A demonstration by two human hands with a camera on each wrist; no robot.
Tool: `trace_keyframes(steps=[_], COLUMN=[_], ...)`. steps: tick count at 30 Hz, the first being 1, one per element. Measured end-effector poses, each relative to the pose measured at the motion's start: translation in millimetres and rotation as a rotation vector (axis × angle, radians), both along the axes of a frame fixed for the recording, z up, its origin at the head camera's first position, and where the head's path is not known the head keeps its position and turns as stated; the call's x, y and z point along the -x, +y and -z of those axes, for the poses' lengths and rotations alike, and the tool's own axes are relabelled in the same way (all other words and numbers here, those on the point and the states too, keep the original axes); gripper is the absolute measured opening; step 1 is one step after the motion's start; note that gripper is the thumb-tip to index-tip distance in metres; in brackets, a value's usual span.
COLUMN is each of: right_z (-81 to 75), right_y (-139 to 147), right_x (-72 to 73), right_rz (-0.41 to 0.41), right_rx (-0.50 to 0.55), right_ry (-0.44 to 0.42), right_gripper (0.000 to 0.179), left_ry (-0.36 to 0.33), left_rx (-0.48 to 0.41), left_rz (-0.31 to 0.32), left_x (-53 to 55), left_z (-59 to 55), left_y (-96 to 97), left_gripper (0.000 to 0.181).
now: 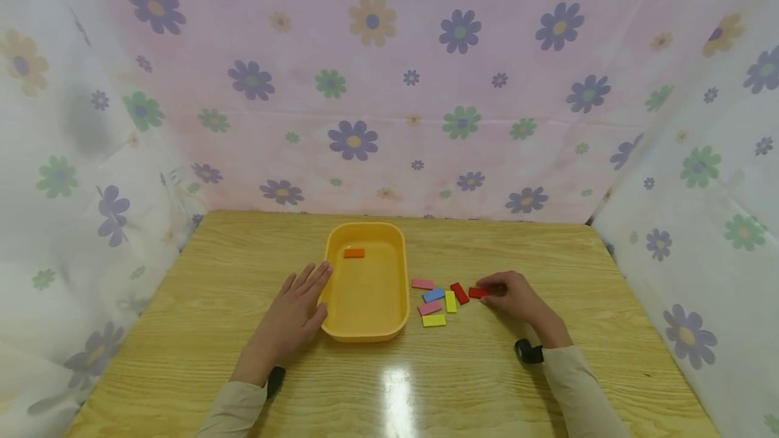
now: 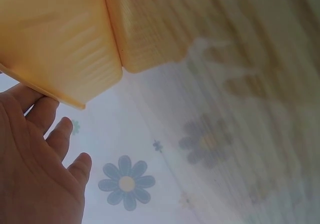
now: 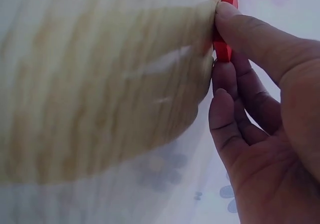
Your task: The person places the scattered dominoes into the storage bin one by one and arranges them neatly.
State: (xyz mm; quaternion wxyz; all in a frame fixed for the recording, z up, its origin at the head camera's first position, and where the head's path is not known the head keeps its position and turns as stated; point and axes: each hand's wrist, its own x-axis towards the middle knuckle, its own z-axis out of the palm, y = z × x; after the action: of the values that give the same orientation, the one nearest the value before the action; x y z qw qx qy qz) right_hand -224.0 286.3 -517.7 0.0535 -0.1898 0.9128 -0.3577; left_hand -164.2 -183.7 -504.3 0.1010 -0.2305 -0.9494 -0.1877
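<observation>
A yellow plastic tray [image 1: 366, 338] stands on the table, and an orange block [image 1: 354, 253] lies inside it near the far end. My left hand [image 1: 296, 311] rests against the tray's left rim with its fingers extended; in the left wrist view, fingertips of that hand [image 2: 42, 149] touch the rim. To the right, my right hand [image 1: 513, 297] pinches a flat red block [image 1: 478, 293] between thumb and fingers, low at the tabletop. The right wrist view shows the red block [image 3: 223, 47] between them. Another red block [image 1: 460, 293] lies just left of it.
Between tray and right hand lie two pink blocks [image 1: 422, 284], a blue block [image 1: 434, 295] and two yellow blocks [image 1: 434, 320]. All rest on the wooden table [image 1: 475, 384]. Flower-printed curtains [image 1: 414, 100] stand behind the table and on both sides.
</observation>
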Motion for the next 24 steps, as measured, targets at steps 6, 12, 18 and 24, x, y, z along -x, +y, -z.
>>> trace_keyframes(steps=[6, 12, 18, 24], right_z=[-1.6, -5.8, -5.7, -3.5], right_y=[-0.1, 0.8, 1.5, 2.5], right_x=[2.0, 4.6, 5.5, 2.2], right_rz=[-0.051, -0.073, -0.056, 0.002], right_rx=[-0.011, -0.044, -0.06, -0.032], right_ry=[0.005, 0.024, 0.036, 0.01], right_gripper=[0.027, 0.024, 0.023, 0.024], left_ry=[-0.002, -0.005, -0.001, 0.007], left_rx=[-0.003, -0.013, -0.013, -0.012], left_rz=[0.001, 0.008, 0.016, 0.016], left_x=[-0.5, 0.1, 0.7, 0.0], left_z=[0.0, 0.9, 0.6, 1.1], left_y=[-0.2, 0.0, -0.3, -0.4], left_gripper=[0.061, 0.062, 0.062, 0.061])
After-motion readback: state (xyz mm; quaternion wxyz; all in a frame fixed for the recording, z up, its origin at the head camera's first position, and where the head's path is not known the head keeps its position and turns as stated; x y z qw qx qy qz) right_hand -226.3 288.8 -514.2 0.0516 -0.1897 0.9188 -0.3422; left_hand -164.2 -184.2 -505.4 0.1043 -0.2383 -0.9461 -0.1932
